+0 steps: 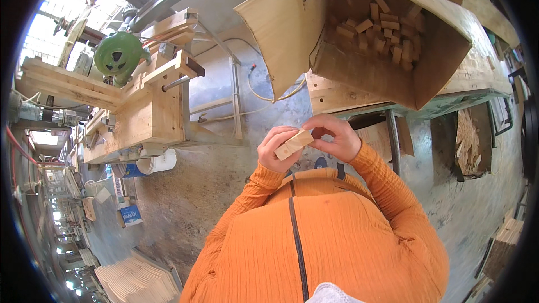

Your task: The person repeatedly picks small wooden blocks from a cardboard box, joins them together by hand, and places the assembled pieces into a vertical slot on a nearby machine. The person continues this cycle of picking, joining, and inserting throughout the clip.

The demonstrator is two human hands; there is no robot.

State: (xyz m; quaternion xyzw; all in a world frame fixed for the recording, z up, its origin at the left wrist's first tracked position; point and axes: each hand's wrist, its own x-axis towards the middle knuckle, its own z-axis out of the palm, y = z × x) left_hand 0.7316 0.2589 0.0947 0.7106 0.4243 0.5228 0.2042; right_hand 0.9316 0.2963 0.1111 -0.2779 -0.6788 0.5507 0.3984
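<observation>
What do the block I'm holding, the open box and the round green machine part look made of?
Block: likely bare wood, pale tan and dull. Box: plain brown cardboard, matte, with bent, rough edges. Green part: probably painted metal, from its even colour and slight sheen; plastic is possible.

White lettering on a blue-faced carton [131,216], seemingly blue characters on the white strip [118,188] beside it

The wooden block [294,145] is pale tan, the ribbed jacket [348,230] orange, the carton [281,39] brown, the round housing [120,45] green.
</observation>
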